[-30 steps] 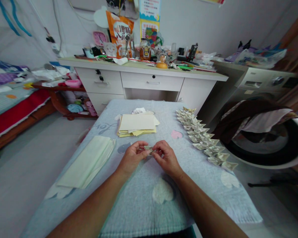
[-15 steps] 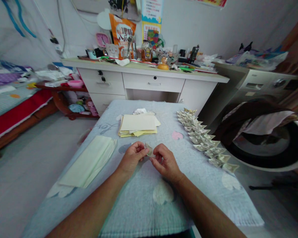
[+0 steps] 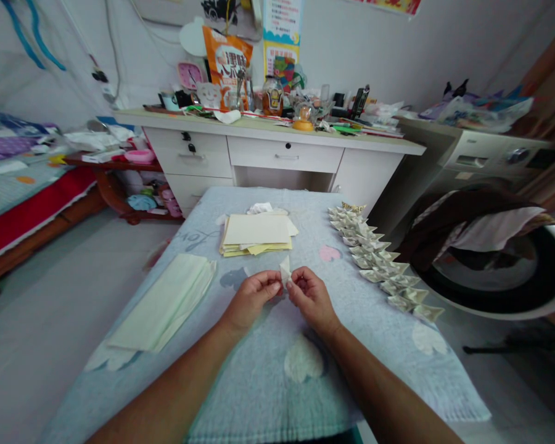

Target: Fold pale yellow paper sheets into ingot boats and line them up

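Between my fingertips, over the middle of the cloth-covered table, is a small folded piece of paper, pale with a pointed tip sticking up. My left hand pinches it from the left, while the thumb and fingers of my right hand grip its right side. The fingers cover its lower part. Beyond my hands lies a stack of cream and yellow paper sheets. A folded bundle of pale green paper rests by my left forearm. Several folded paper boats stand nested in a slanting row on the right.
A light blue patterned cloth covers the table. Behind it stands a white desk crowded with jars, a clock and an orange bag. At right is a washing machine, its door open with clothes hanging out. A bed stands left.
The folded paper has been turned so its tip now points upward and it sits slightly farther right. My right thumb has come up against it; both hands have drawn closer together.
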Tool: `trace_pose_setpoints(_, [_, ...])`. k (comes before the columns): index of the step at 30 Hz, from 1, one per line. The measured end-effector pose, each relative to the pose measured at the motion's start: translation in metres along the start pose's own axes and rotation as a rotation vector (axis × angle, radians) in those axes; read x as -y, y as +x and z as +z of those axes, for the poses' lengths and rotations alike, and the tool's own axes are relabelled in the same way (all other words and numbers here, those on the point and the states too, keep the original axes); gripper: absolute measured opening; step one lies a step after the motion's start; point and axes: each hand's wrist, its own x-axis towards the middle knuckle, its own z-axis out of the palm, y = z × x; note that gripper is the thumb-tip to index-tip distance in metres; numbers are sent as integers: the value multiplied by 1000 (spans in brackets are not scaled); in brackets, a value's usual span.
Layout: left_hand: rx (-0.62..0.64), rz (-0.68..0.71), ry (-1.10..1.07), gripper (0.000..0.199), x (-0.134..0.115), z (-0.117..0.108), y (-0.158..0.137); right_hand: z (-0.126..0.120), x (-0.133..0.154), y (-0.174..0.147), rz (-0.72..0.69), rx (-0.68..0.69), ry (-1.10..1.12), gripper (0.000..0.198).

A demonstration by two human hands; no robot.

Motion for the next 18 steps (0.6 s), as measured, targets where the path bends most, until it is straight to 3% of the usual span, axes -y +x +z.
trace_pose_setpoints(7, [-6, 208, 270, 30, 6, 1, -1, -1, -6, 4, 101, -5, 187, 25])
trace_pose_setpoints(18, [-54, 269, 409, 19, 4, -1, 1, 0, -3, 4, 160, 69, 240, 26])
